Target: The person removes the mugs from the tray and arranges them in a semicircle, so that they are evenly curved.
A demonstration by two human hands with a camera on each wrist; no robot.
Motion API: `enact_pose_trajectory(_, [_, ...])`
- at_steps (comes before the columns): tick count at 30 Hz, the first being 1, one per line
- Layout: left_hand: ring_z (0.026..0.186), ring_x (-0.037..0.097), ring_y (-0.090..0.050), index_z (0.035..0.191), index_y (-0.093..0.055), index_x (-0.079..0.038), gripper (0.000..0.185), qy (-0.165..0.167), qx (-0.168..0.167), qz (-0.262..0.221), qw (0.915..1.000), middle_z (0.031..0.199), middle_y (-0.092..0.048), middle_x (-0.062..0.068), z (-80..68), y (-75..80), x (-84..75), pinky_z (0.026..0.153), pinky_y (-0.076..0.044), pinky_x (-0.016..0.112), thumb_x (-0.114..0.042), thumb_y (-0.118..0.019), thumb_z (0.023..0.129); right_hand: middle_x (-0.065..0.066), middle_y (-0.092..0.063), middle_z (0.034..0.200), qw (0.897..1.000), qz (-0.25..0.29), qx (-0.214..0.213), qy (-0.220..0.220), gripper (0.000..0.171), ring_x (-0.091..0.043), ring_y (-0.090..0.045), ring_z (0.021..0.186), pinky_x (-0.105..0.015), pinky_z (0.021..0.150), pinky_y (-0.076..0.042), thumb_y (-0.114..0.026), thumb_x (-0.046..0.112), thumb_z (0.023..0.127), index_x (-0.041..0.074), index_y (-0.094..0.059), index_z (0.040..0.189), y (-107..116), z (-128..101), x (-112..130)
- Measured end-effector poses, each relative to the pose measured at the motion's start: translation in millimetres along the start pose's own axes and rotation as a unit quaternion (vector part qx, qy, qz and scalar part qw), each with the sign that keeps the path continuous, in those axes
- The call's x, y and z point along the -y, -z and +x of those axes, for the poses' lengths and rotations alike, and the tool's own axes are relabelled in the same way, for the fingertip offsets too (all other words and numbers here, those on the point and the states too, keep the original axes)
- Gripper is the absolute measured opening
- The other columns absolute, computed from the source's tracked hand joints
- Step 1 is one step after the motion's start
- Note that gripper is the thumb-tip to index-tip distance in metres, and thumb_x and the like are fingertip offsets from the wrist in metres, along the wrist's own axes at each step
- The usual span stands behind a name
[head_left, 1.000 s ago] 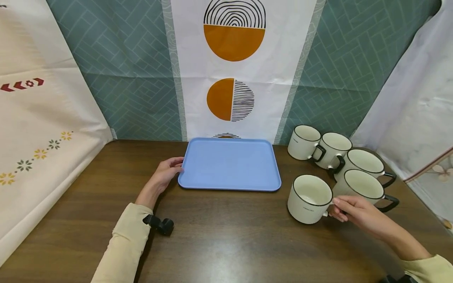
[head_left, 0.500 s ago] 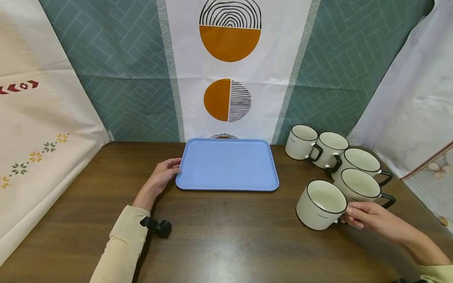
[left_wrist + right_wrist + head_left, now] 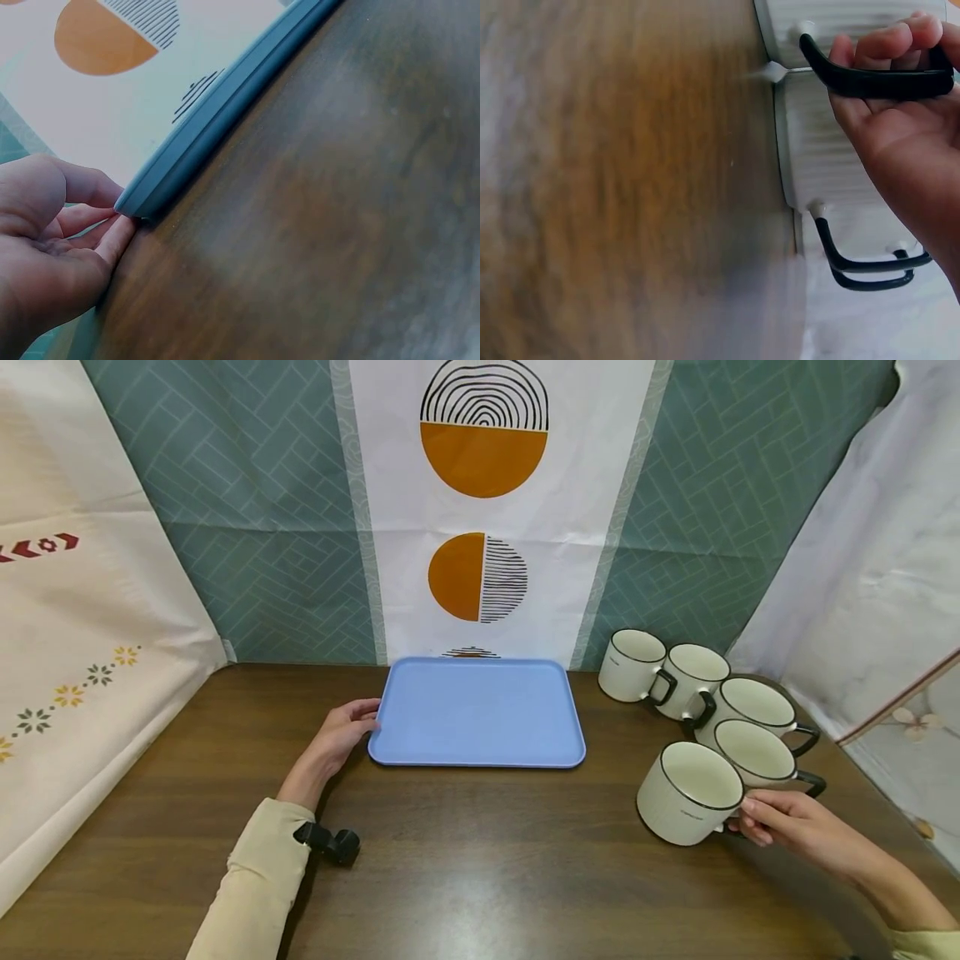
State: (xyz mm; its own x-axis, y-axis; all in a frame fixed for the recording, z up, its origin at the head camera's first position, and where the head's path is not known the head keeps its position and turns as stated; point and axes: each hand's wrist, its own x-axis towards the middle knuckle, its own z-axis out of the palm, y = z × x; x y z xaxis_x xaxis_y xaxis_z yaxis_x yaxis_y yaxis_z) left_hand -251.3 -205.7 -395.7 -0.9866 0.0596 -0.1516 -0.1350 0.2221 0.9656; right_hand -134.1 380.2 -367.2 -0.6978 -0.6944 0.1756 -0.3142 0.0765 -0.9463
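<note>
A light-blue rectangular tray (image 3: 480, 714) lies flat on the wooden table. My left hand (image 3: 341, 739) is at its left rim. In the left wrist view, that hand's fingertips and thumb meet the tray's edge (image 3: 202, 131) at the corner, pinching it. On the right side, my right hand (image 3: 795, 827) grips the black handle (image 3: 885, 82) of a cream enamel mug (image 3: 690, 810) with a black rim. This mug leans a little and overlaps the nearest mug (image 3: 753, 750) behind it. The fingers hide most of its handle in the head view.
More matching mugs stand in a curve at the back right: one at the far end (image 3: 630, 672), one beside it (image 3: 690, 683), and another (image 3: 753, 706) closer. Printed cloths hang behind the brown table (image 3: 450, 860) and at both sides.
My right hand has moved the gripped mug to the right, closer to the nearest standing mug. My left hand and the tray keep their place; the head view has shifted slightly.
</note>
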Motion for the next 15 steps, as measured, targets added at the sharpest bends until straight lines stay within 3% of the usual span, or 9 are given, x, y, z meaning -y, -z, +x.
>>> enact_pose_trajectory(4, [0.130, 0.037, -0.039, 0.143, -0.034, 0.010, 0.048, -0.001, -0.002, -0.002, 1.0000, 0.141, -0.040, 0.029, 0.8, -0.8, 1.5, 0.109, -0.032, 0.044, 0.003, -0.046, 0.097, -0.016, -0.046, 0.075, 0.999, -0.017, -0.026, -0.028, 0.031, -0.025, -0.046, 0.072, -0.034, 0.064, -0.038, -0.022, -0.014, 0.100, -0.008, -0.052, 0.091, 0.3, -1.5, 2.3])
enact_pose_trajectory(6, [0.131, 0.037, -0.038, 0.143, -0.034, 0.011, 0.048, -0.005, -0.001, -0.005, 1.0000, 0.141, -0.039, 0.030, 0.8, -1.3, 1.9, 0.109, -0.032, 0.044, 0.004, -0.046, 0.097, -0.012, -0.052, 0.077, 0.992, -0.083, -0.066, -0.062, 0.029, -0.020, -0.050, 0.076, -0.030, 0.064, -0.039, -0.029, -0.008, 0.102, -0.005, -0.056, 0.090, -2.0, -2.7, 6.5])
enact_pose_trajectory(8, [0.131, 0.037, -0.038, 0.143, -0.034, 0.011, 0.049, -0.007, -0.001, -0.010, 0.9999, 0.141, -0.040, 0.031, 0.5, -1.6, 2.1, 0.109, -0.032, 0.044, 0.005, -0.046, 0.096, -0.008, -0.059, 0.079, 0.974, -0.163, -0.116, -0.107, 0.026, -0.015, -0.054, 0.079, -0.025, 0.066, -0.040, -0.039, 0.000, 0.102, -0.001, -0.061, 0.090, -5.9, -3.2, 11.9])
enact_pose_trajectory(11, [0.131, 0.036, -0.039, 0.142, -0.034, 0.012, 0.049, -0.008, -0.003, -0.016, 0.9998, 0.141, -0.040, 0.031, 0.0, -1.8, 2.1, 0.109, -0.032, 0.044, 0.004, -0.046, 0.096, 0.001, -0.067, 0.085, 0.936, -0.256, -0.172, -0.168, 0.018, -0.006, -0.059, 0.083, -0.018, 0.068, -0.043, -0.052, 0.008, 0.100, 0.004, -0.068, 0.094, -12.0, -2.4, 21.0])
enact_pose_trajectory(15, [0.129, 0.036, -0.039, 0.141, -0.034, 0.013, 0.048, -0.012, -0.003, -0.019, 0.9997, 0.140, -0.039, 0.031, -0.3, -2.3, 2.0, 0.109, -0.030, 0.044, -0.001, -0.047, 0.098, 0.010, -0.068, 0.091, 0.892, -0.348, -0.218, -0.189, 0.014, 0.003, -0.060, 0.082, -0.020, 0.064, -0.047, -0.064, 0.015, 0.094, 0.006, -0.069, 0.104, -19.3, 1.3, 34.2])
